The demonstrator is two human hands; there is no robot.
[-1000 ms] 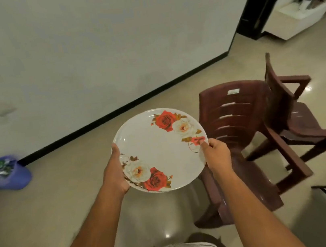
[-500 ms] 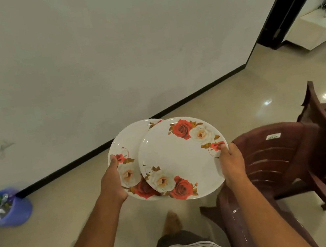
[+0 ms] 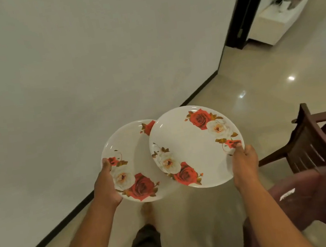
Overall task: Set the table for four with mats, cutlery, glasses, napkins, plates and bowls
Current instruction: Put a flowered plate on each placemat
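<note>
A: Plates, head view: two white rose-print dinner plates in transit, none set down. Left plate (image 3: 134,165) gripped at its near-left rim by left hand (image 3: 106,184), thumb on top over the small red bud, fingers hidden beneath. Right plate (image 3: 195,146) pinched at its right rim by right hand (image 3: 244,164), thumb tip beside the rosebud print. Right plate's left edge overlapping left plate's right edge, riding on top.

B: Table in frame?

A: No. Only a pale wall (image 3: 85,61), black skirting, glossy tiled floor (image 3: 277,76), a dark doorway frame (image 3: 246,5) top right. Dark red plastic chairs (image 3: 322,163) at right, blurred. Bare foot (image 3: 147,210) visible under the plates, so probably walking.

B: Progress estimate?

A: Cannot judge overall. No mats, cutlery, glasses, napkins or bowls visible anywhere. Best guess: plate-carrying step, two of four plates in hand, placement pending. Everything else unknown from this angle.

B: Labels, brands?

A: Nothing readable. White sticker (image 3: 287,194) on the nearest chair seat, smeared by motion, text not legible. No maker's mark on the plate faces, just red and cream roses with brown leaves. Blurred green plant beyond the doorway, no writing there either.

B: Risks?

A: Overlapped rims could clack or slip; both grips only at the edges. Worth keeping level until over the table.
</note>
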